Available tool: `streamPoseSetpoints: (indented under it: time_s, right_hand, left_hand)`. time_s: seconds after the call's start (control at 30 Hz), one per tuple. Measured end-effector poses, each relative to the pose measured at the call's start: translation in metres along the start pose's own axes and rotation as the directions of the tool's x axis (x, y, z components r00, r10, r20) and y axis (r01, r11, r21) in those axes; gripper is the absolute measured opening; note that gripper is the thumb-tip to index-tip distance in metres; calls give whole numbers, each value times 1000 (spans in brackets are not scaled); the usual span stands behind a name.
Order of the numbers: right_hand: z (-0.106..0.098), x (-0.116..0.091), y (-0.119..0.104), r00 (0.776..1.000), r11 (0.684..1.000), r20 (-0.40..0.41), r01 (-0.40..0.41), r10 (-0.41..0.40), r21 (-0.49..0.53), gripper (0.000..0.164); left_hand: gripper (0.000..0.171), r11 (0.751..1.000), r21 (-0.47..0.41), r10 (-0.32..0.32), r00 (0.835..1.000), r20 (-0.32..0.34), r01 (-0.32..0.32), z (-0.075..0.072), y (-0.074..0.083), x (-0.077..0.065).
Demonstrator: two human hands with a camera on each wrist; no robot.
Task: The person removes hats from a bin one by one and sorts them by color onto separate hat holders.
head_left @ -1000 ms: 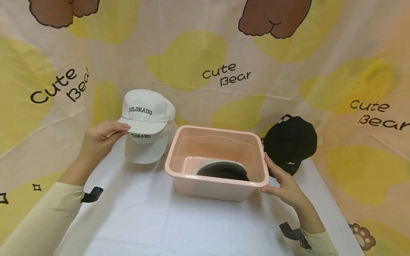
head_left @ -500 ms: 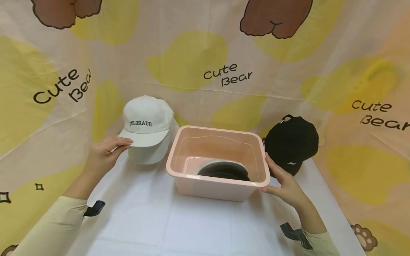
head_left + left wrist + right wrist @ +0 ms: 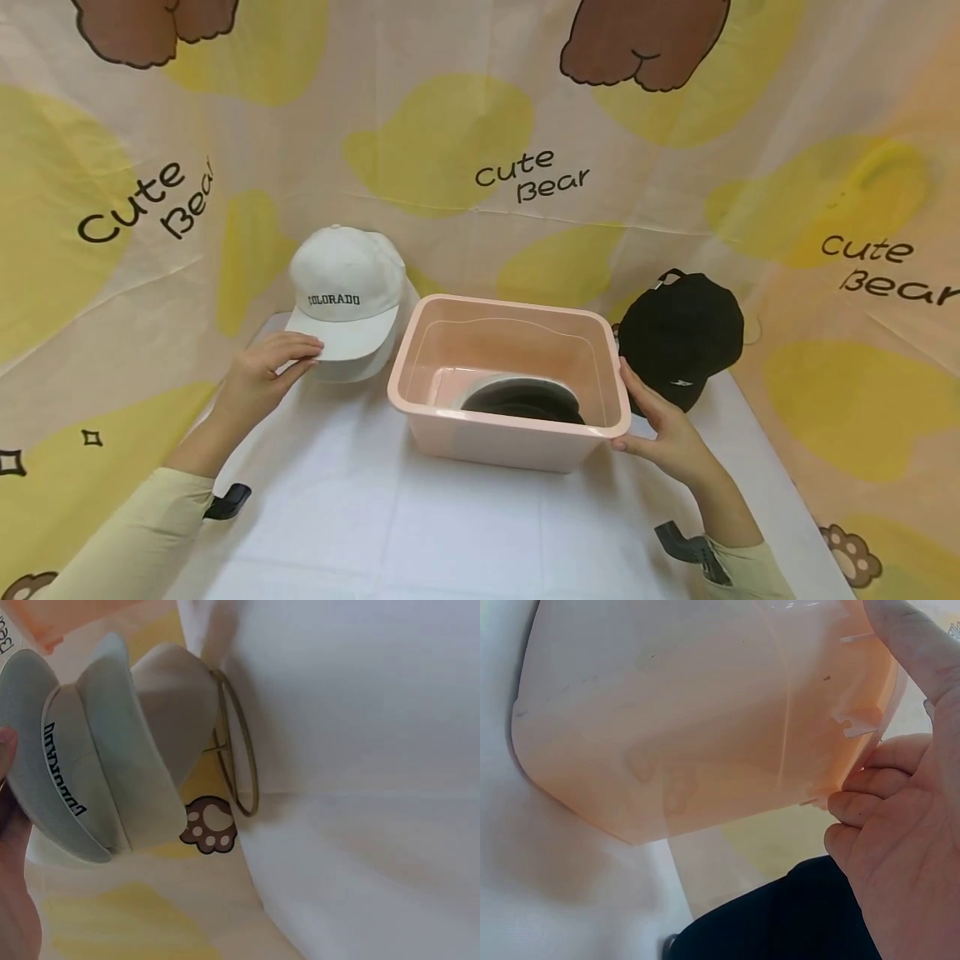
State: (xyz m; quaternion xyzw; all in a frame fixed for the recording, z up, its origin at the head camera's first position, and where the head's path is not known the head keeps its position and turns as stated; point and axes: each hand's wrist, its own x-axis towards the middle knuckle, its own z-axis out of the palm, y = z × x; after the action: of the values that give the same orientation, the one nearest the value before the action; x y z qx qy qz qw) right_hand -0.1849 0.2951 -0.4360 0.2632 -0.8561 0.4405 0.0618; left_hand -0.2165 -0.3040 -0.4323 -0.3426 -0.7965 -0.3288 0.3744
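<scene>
My left hand pinches the brim of a white cap lettered COLORADO. That cap sits over a second white cap, whose brim shows just beneath; the left wrist view shows its lettering too. A gold wire ring forms the base under the caps. On the other side, my right hand holds the right end of a pink plastic bin, thumb below the rim and fingers along the side. Inside the bin lies something black and rounded with a pale edge, partly hidden by the front wall.
A black cap with a small white logo stands right of the bin, close behind my right hand. White cloth covers the table. Behind it hangs a printed "Cute Bear" curtain.
My left hand has brought the white cap down and slightly right, covering the lower cap's lettering in the head view. My right hand and the bin stay where they were.
</scene>
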Motion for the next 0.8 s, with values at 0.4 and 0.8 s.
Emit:
streamPoseSetpoints:
  time_s: [0.4, 0.8]
  right_hand:
    - [-1, 2, -2, 1000, 1000, 6, -12, 12, -11, 114]
    - [0, 0, 0, 1000, 1000, 0, -5, 5, -3, 113]
  left_hand:
    - [46, 977, -71, -199, 979, 36, 201, -4, 4, 1]
    - [33, 860, -186, -434, 873, 224, 475, -11, 24, 42]
